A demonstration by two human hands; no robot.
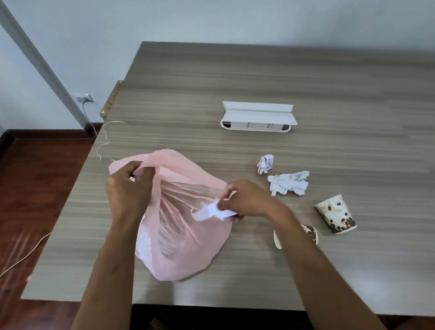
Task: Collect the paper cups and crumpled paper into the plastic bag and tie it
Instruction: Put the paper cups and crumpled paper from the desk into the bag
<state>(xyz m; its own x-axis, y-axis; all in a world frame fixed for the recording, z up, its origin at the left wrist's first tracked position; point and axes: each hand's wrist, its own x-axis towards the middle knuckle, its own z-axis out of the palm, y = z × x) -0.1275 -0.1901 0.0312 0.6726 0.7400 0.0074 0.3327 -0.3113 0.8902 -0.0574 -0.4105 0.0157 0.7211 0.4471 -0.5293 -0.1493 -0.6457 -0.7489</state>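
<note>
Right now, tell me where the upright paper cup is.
In the head view the upright paper cup stands on the table's right side, just right of the larger crumpled paper and beyond the tipped cup.

Your grey wood-grain tabletop (320,95) carries a pink plastic bag (178,253) near its front-left corner and a white power strip (256,126) toward the middle. You have two crumpled papers (265,164) (289,184) and two paper cups (337,214) (310,233) lying right of the bag; a thin string (104,140) lies along the left edge.

A pink plastic bag (179,240) is held open near the counter's front-left edge, a crumpled paper (208,212) at its mouth. Two more paper wads (265,164) (289,185) and two patterned cups (336,213) (310,233), tipped over, are seen to its right.
</note>
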